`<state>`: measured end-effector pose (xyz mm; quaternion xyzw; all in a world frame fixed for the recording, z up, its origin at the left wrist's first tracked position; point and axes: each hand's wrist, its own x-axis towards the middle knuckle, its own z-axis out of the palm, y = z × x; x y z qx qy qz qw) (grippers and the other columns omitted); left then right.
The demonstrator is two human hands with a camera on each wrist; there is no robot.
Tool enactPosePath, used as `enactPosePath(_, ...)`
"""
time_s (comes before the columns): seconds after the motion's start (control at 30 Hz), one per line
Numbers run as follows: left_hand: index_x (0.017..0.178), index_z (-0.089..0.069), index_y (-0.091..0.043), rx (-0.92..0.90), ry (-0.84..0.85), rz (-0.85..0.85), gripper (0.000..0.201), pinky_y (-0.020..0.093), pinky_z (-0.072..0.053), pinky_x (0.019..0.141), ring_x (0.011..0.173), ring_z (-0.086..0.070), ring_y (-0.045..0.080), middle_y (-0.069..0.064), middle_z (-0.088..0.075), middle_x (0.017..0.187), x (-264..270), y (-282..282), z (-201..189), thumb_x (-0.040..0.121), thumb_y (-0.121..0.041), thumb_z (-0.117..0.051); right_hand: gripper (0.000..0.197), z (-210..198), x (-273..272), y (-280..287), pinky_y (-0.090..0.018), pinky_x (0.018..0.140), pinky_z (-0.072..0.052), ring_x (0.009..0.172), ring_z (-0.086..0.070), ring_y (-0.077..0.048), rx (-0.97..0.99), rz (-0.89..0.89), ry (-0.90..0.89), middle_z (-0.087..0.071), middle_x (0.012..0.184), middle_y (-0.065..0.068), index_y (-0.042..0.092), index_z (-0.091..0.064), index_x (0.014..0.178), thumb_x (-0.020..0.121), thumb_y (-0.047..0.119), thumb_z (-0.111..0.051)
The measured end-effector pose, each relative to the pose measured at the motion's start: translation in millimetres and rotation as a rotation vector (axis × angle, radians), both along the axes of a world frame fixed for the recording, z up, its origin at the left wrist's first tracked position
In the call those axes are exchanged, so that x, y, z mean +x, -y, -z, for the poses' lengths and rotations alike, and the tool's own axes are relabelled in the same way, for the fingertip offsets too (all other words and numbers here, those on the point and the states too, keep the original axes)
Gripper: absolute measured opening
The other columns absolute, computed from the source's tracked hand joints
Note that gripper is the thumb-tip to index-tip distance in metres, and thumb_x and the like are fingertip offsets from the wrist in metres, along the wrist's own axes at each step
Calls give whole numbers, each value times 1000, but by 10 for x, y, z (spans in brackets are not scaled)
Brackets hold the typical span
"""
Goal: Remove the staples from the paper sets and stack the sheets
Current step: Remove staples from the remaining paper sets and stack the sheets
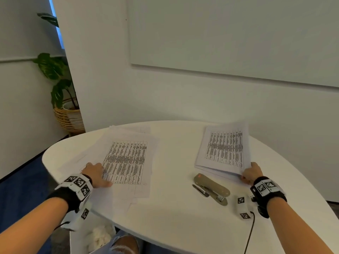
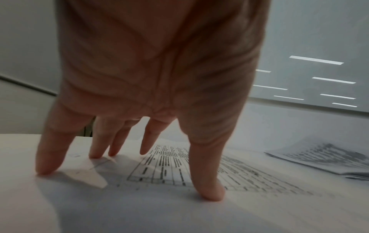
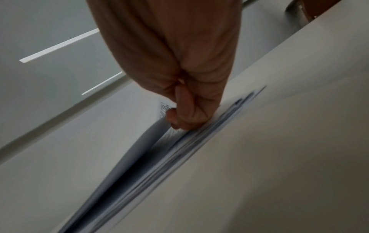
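Pinching paper set (image 1: 224,150) corner, right hand (image 1: 251,173).

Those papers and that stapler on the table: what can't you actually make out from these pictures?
- Staples: none visible in the right pile; too small in the head view, blurred in the right wrist view.
- Printed text on the left pile: too small to read.
- Right hand fingertips: tucked under the lifted sheets.
- Paper under the left hand: covered by the palm.
- Stapler: its red marking is unreadable.
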<state>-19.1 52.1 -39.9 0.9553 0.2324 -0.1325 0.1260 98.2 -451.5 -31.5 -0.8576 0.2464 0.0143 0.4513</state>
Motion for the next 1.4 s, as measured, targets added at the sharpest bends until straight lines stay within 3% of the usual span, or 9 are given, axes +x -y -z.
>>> enactPosePath(0.07,133,-37,-11,26,-11,-14,86,32,-38,103,129,-36,26,12,-44,135,20,-2,-9,73,-66,-65,10,-8,-14,7,-18,43,-48,68,-56,-28,-66,-65,-73,-57,84,-21,-9,-52,97,92,-2,-47)
enactPosePath(0.17,134,-38,-11,78,-28,-66,94,32,-36,105,131,-35,27,13,-41,138,25,12,-55,66,-70,-68,31,-22,13,24,-34,89,-52,101,-60,-34,-213,-89,-128,-56,120,-28,-14,-49,119,93,3,-46)
enactPosePath(0.27,137,-37,-11,84,-70,-128,109,37,-33,108,134,-31,31,17,-35,143,18,15,-116,56,-75,-72,45,-170,-78,-53,-42,102,-40,121,-44,-42,-494,-71,-142,-36,137,-28,-7,-37,132,94,14,-49)
enactPosePath(0.43,140,-35,-9,64,-97,-186,130,43,-26,113,136,-28,37,20,-33,147,8,-66,-89,41,-88,-64,36,-407,-395,-346,-32,91,-40,109,-53,-30,-472,-394,134,-55,124,-17,7,-49,126,95,25,-51)
enactPosePath(0.63,144,-23,0,-21,-18,-262,122,41,-19,116,141,-20,37,17,-28,150,-89,-26,-89,58,-73,-71,43,-277,-808,-757,-24,84,-39,96,-50,-15,-584,-863,-141,-56,119,-2,20,-49,123,88,42,-60)
enactPosePath(0.83,126,-43,-2,-95,122,-257,86,36,-33,106,129,-37,33,18,-47,135,-263,88,-122,64,-46,-84,27,-221,-920,-823,-23,77,-34,91,-46,-17,-684,-838,-111,-56,115,-7,9,-50,119,95,23,-51)
enactPosePath(1.13,134,-44,-19,-414,-19,246,75,23,-54,77,99,-59,13,3,-49,119,-852,835,-245,71,-39,-81,23,-208,-916,-808,-24,76,-34,90,-47,-18,-661,-795,-97,-52,99,-2,10,-54,114,94,22,-53)
enactPosePath(1.3,135,-47,-22,-212,76,326,57,32,-39,104,126,-46,20,3,-42,144,-749,827,-291,87,-49,-61,23,-203,-933,-826,-25,76,-36,89,-49,-19,-650,-764,-108,-54,99,-4,8,-53,114,94,20,-51)
enactPosePath(1.4,150,-23,-22,-43,10,492,59,41,-17,118,147,-7,24,7,-3,160,-655,908,-163,98,-47,-38,23,-184,-951,-859,-25,74,-36,88,-50,-20,-657,-735,-83,-58,106,-10,5,-53,114,95,17,-50)
